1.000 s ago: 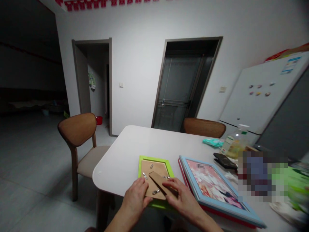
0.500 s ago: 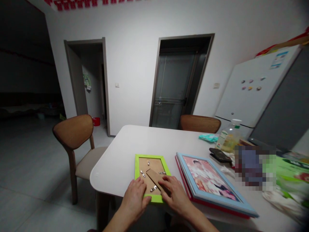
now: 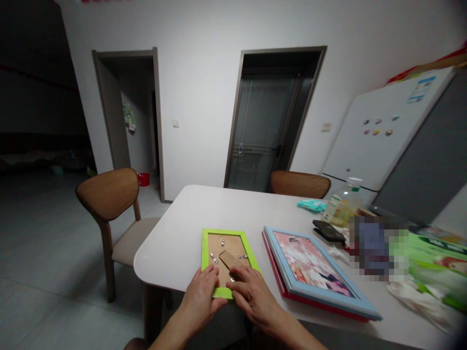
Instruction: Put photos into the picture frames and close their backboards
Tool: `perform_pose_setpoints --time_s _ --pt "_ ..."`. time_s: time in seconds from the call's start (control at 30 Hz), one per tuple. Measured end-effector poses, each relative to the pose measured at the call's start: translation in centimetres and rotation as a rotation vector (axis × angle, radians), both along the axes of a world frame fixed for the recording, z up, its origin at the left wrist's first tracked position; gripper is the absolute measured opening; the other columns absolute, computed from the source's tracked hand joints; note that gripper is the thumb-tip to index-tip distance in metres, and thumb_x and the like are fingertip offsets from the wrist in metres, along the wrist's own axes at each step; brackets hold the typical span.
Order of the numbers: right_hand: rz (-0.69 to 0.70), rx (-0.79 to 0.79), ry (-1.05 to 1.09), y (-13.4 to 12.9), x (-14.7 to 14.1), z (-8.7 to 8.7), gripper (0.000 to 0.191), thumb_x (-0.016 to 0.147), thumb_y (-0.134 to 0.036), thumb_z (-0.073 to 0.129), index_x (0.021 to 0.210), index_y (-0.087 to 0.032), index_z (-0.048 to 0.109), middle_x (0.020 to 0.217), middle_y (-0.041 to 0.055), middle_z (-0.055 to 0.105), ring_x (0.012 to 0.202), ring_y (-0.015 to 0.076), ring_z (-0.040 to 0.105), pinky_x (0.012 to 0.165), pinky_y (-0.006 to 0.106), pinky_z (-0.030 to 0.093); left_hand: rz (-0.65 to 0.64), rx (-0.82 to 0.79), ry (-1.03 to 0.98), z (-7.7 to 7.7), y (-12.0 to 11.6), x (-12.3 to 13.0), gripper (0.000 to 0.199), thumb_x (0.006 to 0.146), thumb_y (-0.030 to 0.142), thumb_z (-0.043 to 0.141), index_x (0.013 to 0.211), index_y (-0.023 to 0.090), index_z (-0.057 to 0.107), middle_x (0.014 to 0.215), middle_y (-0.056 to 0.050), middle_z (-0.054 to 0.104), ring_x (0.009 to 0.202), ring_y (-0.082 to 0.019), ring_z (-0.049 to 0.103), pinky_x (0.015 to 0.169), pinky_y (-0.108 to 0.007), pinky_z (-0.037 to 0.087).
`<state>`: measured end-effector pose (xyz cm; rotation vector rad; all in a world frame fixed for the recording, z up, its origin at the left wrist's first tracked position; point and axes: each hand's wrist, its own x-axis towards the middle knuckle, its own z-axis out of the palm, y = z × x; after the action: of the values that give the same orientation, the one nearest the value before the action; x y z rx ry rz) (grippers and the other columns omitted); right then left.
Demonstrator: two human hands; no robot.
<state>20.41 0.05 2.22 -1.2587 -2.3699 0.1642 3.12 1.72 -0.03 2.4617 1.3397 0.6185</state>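
A lime-green picture frame (image 3: 205, 248) lies face down near the table's front edge, showing its brown backing board (image 3: 213, 242). Several small metal clips (image 3: 214, 258) sit on the board, and a brown stand leg (image 3: 226, 259) lies slantwise across it. My left hand (image 3: 202, 290) holds the frame's lower left corner, fingers on top and thumb by the bottom edge. Over the lower right part is my right hand (image 3: 251, 291), its thumb and index finger closed about the lowest metal clip (image 3: 232, 279). This hand hides part of the stand leg and the frame's corner.
Right of my hands, a light-blue picture frame (image 3: 272, 240) with a photo rests on a red one (image 3: 279, 281). Farther right are a black wallet-like object (image 3: 328, 231), a bottle (image 3: 343, 206), a teal packet (image 3: 312, 205) and green plastic packaging (image 3: 434, 260). Wooden chairs (image 3: 109, 194) stand around the white table (image 3: 215, 204).
My right hand has shifted left and down from the stand leg to the lowest clip, now partly covered. My left hand stays at the frame's corner. The view has shifted slightly.
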Motion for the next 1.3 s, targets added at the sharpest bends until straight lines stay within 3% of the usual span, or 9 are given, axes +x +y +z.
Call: perform_pose_setpoints --time_s 0.13,0.27,0.37,0.83,1.0,1.17,1.3 --pt "-0.001 0.011 0.008 0.8 0.7 -0.4 0.024 0.078 -0.025 0.040 0.092 -0.027 0.060 0.103 0.0044 0.052 0.099 0.0182 0.043 0.084 0.033 0.033 0.010 -0.004 -0.016 0.0 -0.1 -0.4 0.047 0.065 0.022 0.065 0.108 0.013 0.047 0.120 -0.012 0.048 0.116 -0.022 0.036 0.098 -0.043 0.026" --pt "-0.270 0.046 0.011 3.4 1.8 -1.0 0.030 0.080 -0.026 0.035 0.098 -0.020 0.059 0.102 0.0100 0.053 0.095 0.0197 0.045 0.081 0.032 0.035 -0.004 -0.001 -0.017 0.0 -0.3 -1.1 0.047 0.065 0.024 0.065 0.107 0.015 0.048 0.121 -0.012 0.047 0.116 -0.022 0.036 0.099 -0.042 0.026" --pt "-0.393 0.027 -0.053 4.9 2.3 -1.4 0.029 0.079 -0.025 0.036 0.088 -0.018 0.062 0.096 0.0103 0.054 0.090 0.0192 0.046 0.079 0.029 0.034 0.002 -0.014 -0.010 0.1 -0.4 -1.3 0.054 0.065 0.024 0.064 0.113 0.014 0.043 0.122 -0.012 0.046 0.116 -0.022 0.036 0.099 -0.041 0.025" --pt "-0.432 0.007 -0.050 7.7 2.3 -1.9 0.027 0.074 -0.015 0.039 0.075 -0.016 0.067 0.077 0.0085 0.057 0.077 0.0163 0.048 0.070 0.023 0.033 0.034 -0.057 -0.005 1.0 -0.7 -1.2 0.056 0.065 0.021 0.063 0.116 0.013 0.041 0.121 -0.012 0.046 0.117 -0.021 0.035 0.100 -0.039 0.025" --pt "-0.418 0.028 -0.013 7.1 2.3 -2.1 0.026 0.073 -0.013 0.040 0.069 -0.014 0.066 0.077 0.0091 0.056 0.077 0.0166 0.048 0.071 0.024 0.034 0.058 -0.057 -0.029 0.9 -0.8 -1.1 0.056 0.064 0.020 0.063 0.115 0.013 0.042 0.121 -0.012 0.046 0.116 -0.021 0.036 0.100 -0.039 0.026" --pt "-0.383 0.016 -0.038 6.1 2.1 -1.1 0.029 0.075 -0.015 0.038 0.064 -0.015 0.065 0.076 0.0089 0.056 0.077 0.0163 0.048 0.072 0.024 0.034 0.060 -0.039 -0.059 0.3 -0.7 -1.1 0.057 0.063 0.019 0.065 0.115 0.012 0.042 0.121 -0.013 0.046 0.116 -0.021 0.036 0.100 -0.037 0.027" --pt "-0.310 0.035 -0.040 5.8 0.1 -0.6 0.028 0.078 -0.020 0.038 0.073 -0.017 0.064 0.077 0.0063 0.058 0.077 0.0149 0.049 0.071 0.024 0.033 0.045 -0.034 -0.068 -0.3 -0.6 -1.2 0.057 0.062 0.017 0.065 0.115 0.015 0.042 0.122 -0.011 0.046 0.116 -0.021 0.036 0.100 -0.039 0.027"
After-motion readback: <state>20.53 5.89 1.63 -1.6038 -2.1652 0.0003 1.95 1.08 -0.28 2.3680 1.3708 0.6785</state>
